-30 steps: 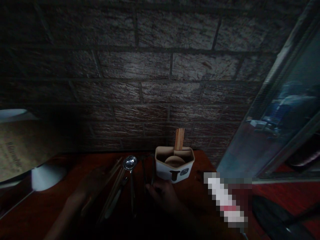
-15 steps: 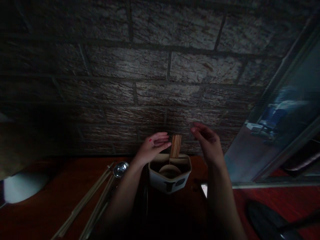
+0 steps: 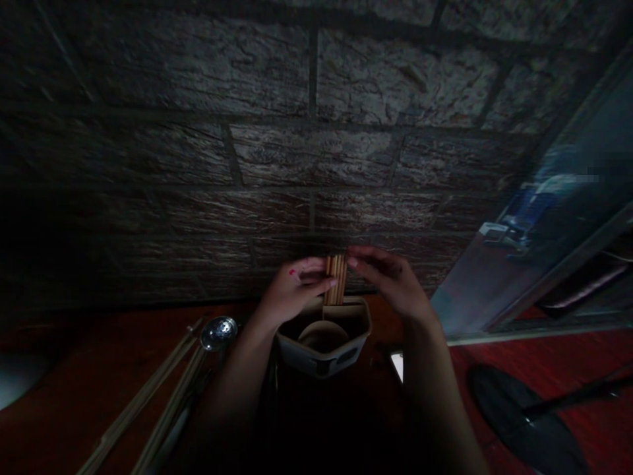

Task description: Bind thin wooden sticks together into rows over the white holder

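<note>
A tight bundle of brown chopsticks (image 3: 336, 280) stands upright at the back of a light-coloured, compartmented holder (image 3: 363, 330), with its lower ends hidden behind an inner wall. My left hand (image 3: 291, 290) is closed on the bundle from the left, its thumb across the front and the other fingers partly hidden behind. From the right, my right hand (image 3: 388, 277) pinches at the upper edge of the same chopsticks with thumb and fingertips. A round cup-like part (image 3: 324, 333) sits inside the holder's front compartment.
Left of the holder lie a shiny metal ladle (image 3: 218, 333) and several long pale sticks (image 3: 148, 389) on the wooden table (image 3: 123, 343). A phone (image 3: 397, 366) with a lit screen is beside my right forearm. Behind stands a brick wall (image 3: 316, 158); a dark round stand base (image 3: 524, 415) is on the red floor.
My right hand has come left and down, from apart to the chopsticks' upper edge. My left hand has closed further around the bundle. The camera view has shifted slightly.
</note>
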### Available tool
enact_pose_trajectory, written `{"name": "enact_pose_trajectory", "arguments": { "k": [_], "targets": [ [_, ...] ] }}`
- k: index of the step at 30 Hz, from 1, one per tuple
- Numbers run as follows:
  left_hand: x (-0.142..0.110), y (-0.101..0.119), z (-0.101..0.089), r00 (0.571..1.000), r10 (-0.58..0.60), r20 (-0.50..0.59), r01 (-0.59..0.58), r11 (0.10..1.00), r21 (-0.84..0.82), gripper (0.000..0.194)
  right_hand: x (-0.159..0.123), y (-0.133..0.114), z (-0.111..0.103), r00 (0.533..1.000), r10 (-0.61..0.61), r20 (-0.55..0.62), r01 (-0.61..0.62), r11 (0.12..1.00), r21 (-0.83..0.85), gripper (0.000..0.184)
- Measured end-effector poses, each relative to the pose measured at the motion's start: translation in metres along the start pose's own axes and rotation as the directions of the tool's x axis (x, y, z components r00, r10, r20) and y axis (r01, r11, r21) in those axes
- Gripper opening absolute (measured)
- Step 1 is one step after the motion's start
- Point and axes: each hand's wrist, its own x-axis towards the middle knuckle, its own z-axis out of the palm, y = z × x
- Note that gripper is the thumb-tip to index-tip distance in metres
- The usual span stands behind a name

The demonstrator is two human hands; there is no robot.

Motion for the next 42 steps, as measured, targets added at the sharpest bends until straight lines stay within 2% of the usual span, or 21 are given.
{"name": "enact_pose_trajectory", "arguments": {
  "k": [7,12,19,25,37,42],
  "targets": [
    [0.0037,-0.002,-0.0008,0.999,0.039,-0.001,-0.039,0.998,0.043,0.029,0.0028,0.0037,0.0038,0.997,-0.023,0.069,0.018,0.997,0.074,0.029],
    [0.0029,0.0021,-0.0015,0.999,0.049,0.017,-0.05,0.995,0.087,0.023,0.0029,0.0029,0.0057,0.991,-0.031,0.127,0.024,0.998,0.052,0.024],
    [0.001,0.001,-0.002,0.996,0.089,0.022,-0.092,0.985,0.149,0.022,0.0011,-0.0003,0.0078,0.988,-0.062,0.145,0.051,0.996,0.077,0.016],
    [0.0018,0.0004,-0.0008,0.996,0.091,0.02,-0.093,0.985,0.145,0.022,0.0015,0.0002,0.0092,0.991,-0.055,0.122,0.047,0.997,0.065,0.017],
    [0.0009,0.0036,-0.0031,0.996,0.059,0.069,-0.07,0.983,0.171,0.014,0.0009,0.003,0.0054,0.98,-0.058,0.193,0.051,0.998,0.04,0.02],
    [0.0009,0.0042,-0.001,0.998,0.035,0.06,-0.039,0.996,0.076,0.025,-0.0001,-0.0025,0.0059,0.968,-0.041,0.247,0.033,0.999,0.036,0.024]
  ]
}}
